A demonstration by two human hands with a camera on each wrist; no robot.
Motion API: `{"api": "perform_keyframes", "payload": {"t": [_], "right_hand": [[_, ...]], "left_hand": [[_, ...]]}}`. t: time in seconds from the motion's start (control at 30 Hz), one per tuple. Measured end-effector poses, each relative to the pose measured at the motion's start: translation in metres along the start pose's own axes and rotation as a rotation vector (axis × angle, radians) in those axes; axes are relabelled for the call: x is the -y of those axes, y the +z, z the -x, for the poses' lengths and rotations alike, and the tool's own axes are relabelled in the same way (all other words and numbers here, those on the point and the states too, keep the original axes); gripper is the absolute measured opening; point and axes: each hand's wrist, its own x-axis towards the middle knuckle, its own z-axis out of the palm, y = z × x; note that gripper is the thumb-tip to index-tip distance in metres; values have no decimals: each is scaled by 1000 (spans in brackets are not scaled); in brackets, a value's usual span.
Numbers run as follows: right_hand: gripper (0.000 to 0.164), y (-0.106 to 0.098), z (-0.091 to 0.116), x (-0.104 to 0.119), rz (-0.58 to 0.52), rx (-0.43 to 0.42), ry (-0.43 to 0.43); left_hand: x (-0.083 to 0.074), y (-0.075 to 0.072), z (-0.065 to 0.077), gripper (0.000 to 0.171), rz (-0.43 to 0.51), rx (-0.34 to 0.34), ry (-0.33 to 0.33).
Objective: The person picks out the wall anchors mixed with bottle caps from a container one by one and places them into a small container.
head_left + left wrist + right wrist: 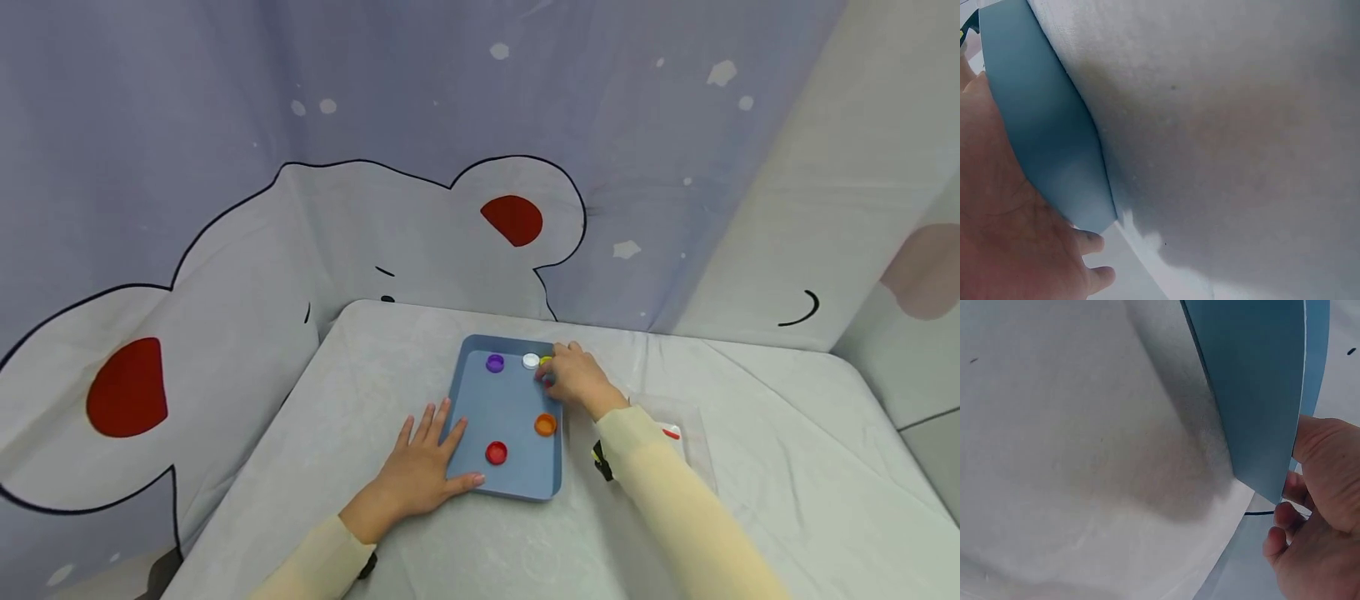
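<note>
A blue-grey rectangular tray [504,408] lies on the cloth-covered table. Inside it are small round caps: purple [495,363], white [531,361], yellow [546,361], orange [545,425] and red [497,452]. My left hand [416,471] rests at the tray's left side, fingers spread and thumb over the near rim. My right hand [576,377] reaches over the far right rim with bent fingers. Between its thumb and fingers shows a bit of a pinkish-red piece [549,384], mostly hidden by the hand. In the right wrist view, the tray wall [1254,394] hides the fingertips.
Right of the tray, partly under the right forearm, lies a clear plastic bag [697,442] with a white and red item [671,432]. A white cloth [780,442] covers the table. Behind stands a printed curtain [420,92].
</note>
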Motion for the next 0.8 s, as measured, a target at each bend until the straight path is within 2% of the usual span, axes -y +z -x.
{"api": "perform_keyframes", "payload": {"t": [0.27, 0.67, 0.8], "right_hand": [[27, 2, 2, 3, -40, 20, 51], [14, 3, 2, 5, -77, 7, 73], [18, -1, 1, 6, -180, 47, 36]], "left_hand": [[-2, 0, 0, 95, -10, 8, -12], [-2, 0, 1, 94, -3, -6, -3], [0, 0, 0, 94, 9, -16, 3]]}}
